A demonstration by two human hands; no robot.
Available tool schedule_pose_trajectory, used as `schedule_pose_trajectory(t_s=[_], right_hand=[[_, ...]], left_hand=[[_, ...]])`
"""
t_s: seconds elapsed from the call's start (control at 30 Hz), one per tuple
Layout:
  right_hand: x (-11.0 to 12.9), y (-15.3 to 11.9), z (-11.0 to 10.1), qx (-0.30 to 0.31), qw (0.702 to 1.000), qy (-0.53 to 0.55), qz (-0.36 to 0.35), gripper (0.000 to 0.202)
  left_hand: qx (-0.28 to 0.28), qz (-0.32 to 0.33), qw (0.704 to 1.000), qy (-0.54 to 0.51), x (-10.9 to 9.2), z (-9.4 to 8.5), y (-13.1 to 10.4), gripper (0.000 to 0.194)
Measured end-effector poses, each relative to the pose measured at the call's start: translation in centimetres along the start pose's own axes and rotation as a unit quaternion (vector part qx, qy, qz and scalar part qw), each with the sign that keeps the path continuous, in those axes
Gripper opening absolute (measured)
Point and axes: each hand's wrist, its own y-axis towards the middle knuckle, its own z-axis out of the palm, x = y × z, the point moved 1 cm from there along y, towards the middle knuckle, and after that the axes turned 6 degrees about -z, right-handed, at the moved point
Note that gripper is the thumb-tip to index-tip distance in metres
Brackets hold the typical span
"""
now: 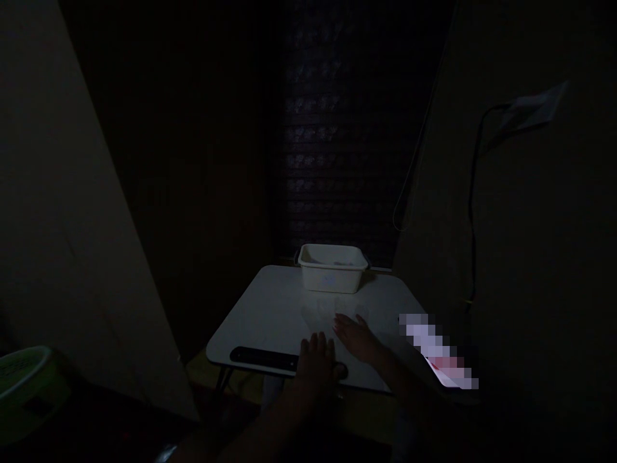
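Observation:
The light is very dim. My left hand [315,354] lies palm down at the front edge of a small white folding table [260,302], over the right part of a black slotted strip [265,357]. Its fingers are stretched forward and hold nothing that I can see. Just right of it, my right hand [357,334] is above or on the tabletop, thumb apart from the fingers. Beyond the fingertips some faint, see-through shapes [311,315] lie on the table, too dark to name. Whether the right hand touches them I cannot tell.
A white plastic basin [330,278] with side handles stands at the table's back edge, its contents unclear. A lit, blurred-out screen [436,350] is at the right edge. A green basket [26,386] is at lower left. A black cable [472,212] hangs on the right wall.

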Motion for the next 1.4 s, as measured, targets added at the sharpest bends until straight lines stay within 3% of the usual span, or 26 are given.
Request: schedule_pose_trajectory(t_s=[0.2, 0.37, 0.7, 0.93, 1.4], right_hand=[[0.1, 1.4, 0.3, -0.001, 0.998, 0.000, 0.061, 0.038], [0.2, 2.5, 0.6, -0.010, 0.995, -0.012, 0.100, 0.040], [2.1, 1.9, -0.3, 0.028, 0.999, 0.035, 0.003, 0.039], [2.8, 3.3, 0.2, 0.038, 0.998, 0.028, 0.032, 0.041], [1.8, 7.1, 1.6, 0.014, 0.998, 0.020, 0.057, 0.041]], left_hand=[[-0.039, 0.036, 0.999, 0.010, 1.2, 0.9, -0.6, 0.052], [-0.029, 0.034, 0.999, -0.004, 1.1, 0.6, -1.1, 0.050], [-0.008, 0.025, 1.000, -0.016, 0.7, -0.5, -1.9, 0.050], [-0.003, 0.045, 0.999, -0.016, 1.0, -0.2, -2.2, 0.050], [0.040, 0.045, 0.997, -0.047, 1.2, -0.6, -2.2, 0.054]])
